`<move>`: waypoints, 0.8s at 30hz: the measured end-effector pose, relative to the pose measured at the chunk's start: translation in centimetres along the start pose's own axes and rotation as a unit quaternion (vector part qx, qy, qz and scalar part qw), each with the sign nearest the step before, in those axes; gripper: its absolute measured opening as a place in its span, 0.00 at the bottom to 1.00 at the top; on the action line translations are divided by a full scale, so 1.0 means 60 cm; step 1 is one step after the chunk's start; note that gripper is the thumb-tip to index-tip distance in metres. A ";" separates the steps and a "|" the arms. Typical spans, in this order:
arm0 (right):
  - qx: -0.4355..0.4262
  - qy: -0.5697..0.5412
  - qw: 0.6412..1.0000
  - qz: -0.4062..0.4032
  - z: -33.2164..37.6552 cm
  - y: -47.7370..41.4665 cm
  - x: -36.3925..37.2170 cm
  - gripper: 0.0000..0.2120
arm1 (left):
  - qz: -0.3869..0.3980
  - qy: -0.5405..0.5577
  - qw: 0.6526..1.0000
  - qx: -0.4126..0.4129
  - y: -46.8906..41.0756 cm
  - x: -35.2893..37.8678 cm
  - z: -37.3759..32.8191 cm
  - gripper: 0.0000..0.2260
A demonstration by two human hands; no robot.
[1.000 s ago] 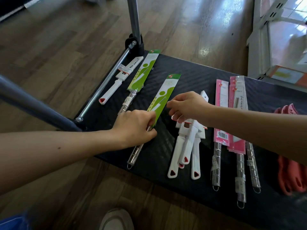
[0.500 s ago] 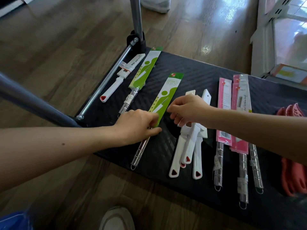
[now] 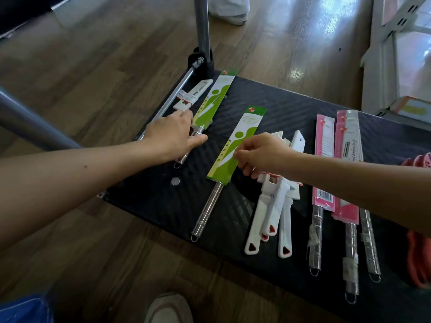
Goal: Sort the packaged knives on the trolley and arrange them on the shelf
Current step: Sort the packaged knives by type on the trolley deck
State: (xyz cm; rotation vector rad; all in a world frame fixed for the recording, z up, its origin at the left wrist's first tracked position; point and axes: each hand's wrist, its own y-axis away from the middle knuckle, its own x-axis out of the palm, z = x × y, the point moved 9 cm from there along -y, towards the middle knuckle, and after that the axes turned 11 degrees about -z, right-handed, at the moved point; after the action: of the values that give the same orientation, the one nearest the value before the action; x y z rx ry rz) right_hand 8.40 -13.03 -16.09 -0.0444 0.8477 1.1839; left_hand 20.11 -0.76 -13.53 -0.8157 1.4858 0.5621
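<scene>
Two green-sleeved knives with steel handles lie on the black trolley deck (image 3: 291, 117). My left hand (image 3: 171, 136) grips the left green-sleeved knife (image 3: 213, 99) where the handle meets the sleeve. My right hand (image 3: 263, 155) pinches the right edge of the middle green-sleeved knife (image 3: 235, 145). A white knife (image 3: 194, 94) lies at the deck's far left edge, partly hidden by my left hand. Three white-handled knives (image 3: 272, 217) sit stacked right of centre. Several pink-sleeved knives (image 3: 335, 173) lie further right.
The trolley's grey handle posts (image 3: 203, 26) and a steel bar (image 3: 177, 89) rise on the left. Coral-red items (image 3: 419, 252) sit at the right edge. A white shelf unit (image 3: 384, 66) stands at the top right. My shoe (image 3: 168, 308) is near the deck's front edge.
My left hand left the middle green-sleeved knife and moved left onto the other green one's handle. My right hand shifted from the white knives to the middle sleeve's edge.
</scene>
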 end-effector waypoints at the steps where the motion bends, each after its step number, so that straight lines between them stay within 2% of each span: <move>1: -0.002 -0.005 1.000 -0.003 0.002 -0.003 0.001 0.08 | 0.016 -0.018 1.000 -0.010 -0.001 0.007 0.006 0.24; 3: -0.005 -0.005 1.000 -0.006 0.003 -0.006 0.003 0.08 | 0.050 -0.033 0.998 -0.015 0.000 0.022 0.011 0.24; 5: -0.005 -0.010 1.000 -0.003 0.002 -0.008 0.006 0.08 | 0.086 -0.016 0.996 -0.014 0.004 0.035 0.010 0.20; 8: 0.000 -0.027 1.000 -0.005 0.007 -0.009 0.007 0.08 | 0.104 0.019 0.994 -0.020 0.009 0.040 0.008 0.16; 19: 0.020 -0.130 0.991 -0.034 0.054 -0.043 0.005 0.08 | 0.015 0.111 0.993 -0.031 0.034 0.015 0.004 0.14; 24: 0.040 -0.132 0.990 -0.038 0.039 -0.046 0.001 0.09 | -0.001 0.163 0.986 -0.030 0.045 0.003 -0.005 0.14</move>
State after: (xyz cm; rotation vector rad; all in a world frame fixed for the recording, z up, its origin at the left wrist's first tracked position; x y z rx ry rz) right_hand 11.99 -13.07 -15.54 0.1416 0.6526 1.0561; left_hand 17.88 0.68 -14.01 -0.9907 1.7728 0.4899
